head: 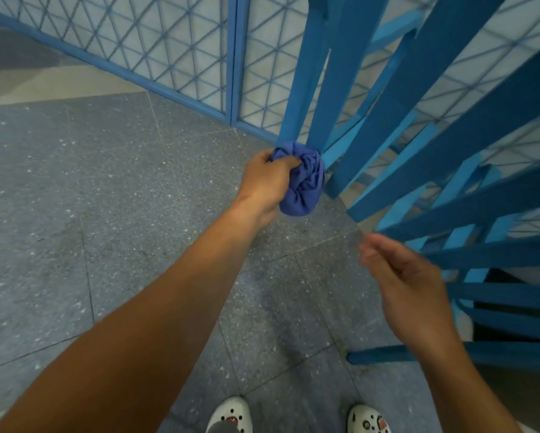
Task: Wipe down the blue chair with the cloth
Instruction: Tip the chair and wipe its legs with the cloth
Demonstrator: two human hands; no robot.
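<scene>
Left hand [264, 179] grips the bunched cloth [303, 179], pressing it against a chair [450, 98] leg. Right hand [409, 292] hangs loosely open, holding nothing, just beside the chair slats.

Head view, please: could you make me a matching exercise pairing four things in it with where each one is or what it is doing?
Things:
1. cloth
2. left hand
3. right hand
4. white clogs

States:
A. fingers loose, holding nothing
B. bunched against a chair slat
C. at the bottom edge, on the floor
D. gripping the cloth

Pairs: 1-B, 2-D, 3-A, 4-C
</scene>
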